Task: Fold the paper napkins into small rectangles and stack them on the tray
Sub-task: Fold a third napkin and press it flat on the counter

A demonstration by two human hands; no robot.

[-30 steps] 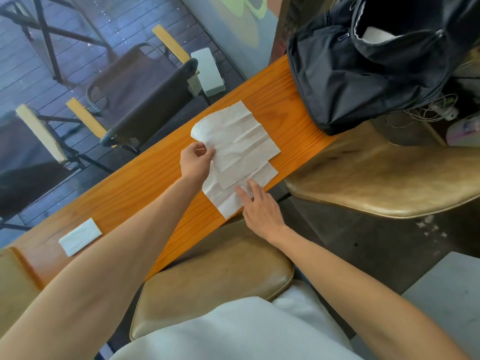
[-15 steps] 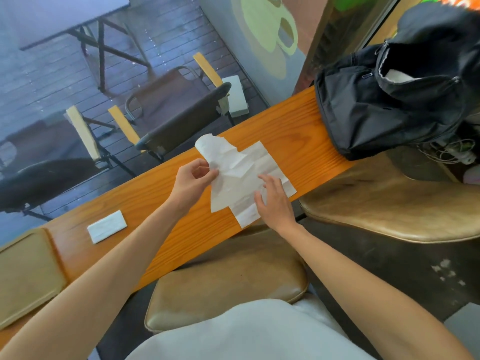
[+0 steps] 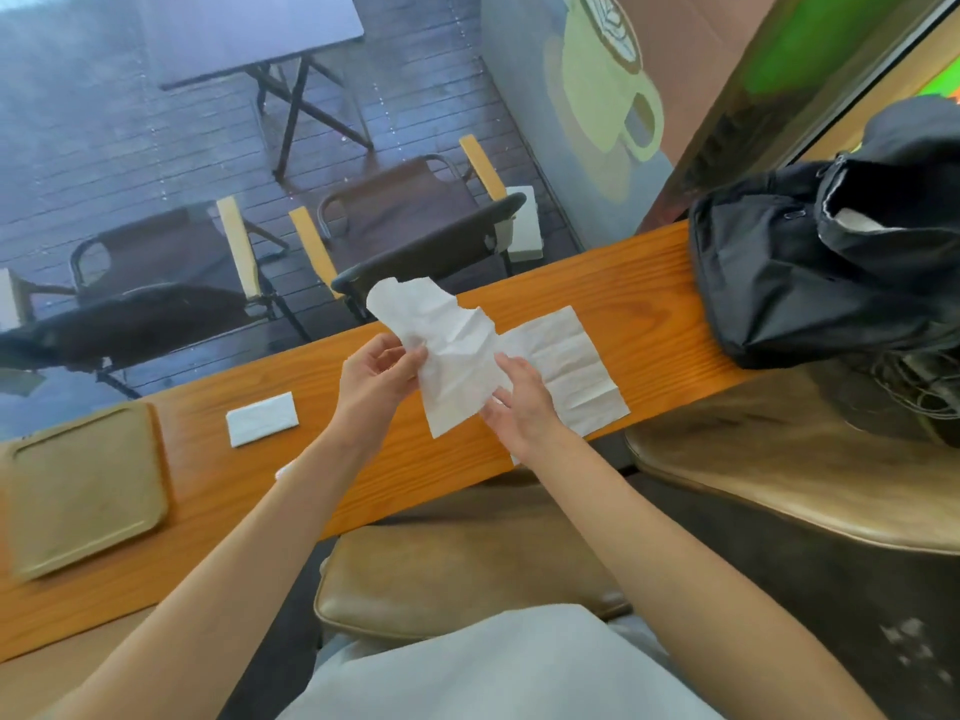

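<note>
Napkins: one pinched in left hand, one flat under right hand, one folded.

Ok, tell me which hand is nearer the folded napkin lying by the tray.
Left. The left hand is just right of the folded napkin; the right hand is farther right, beyond the lifted napkin.

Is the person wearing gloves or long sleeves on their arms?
No. The left hand and the right hand have no gloves, and both forearms are uncovered up to the frame edge. No watch, ring or bracelet shows.
</note>
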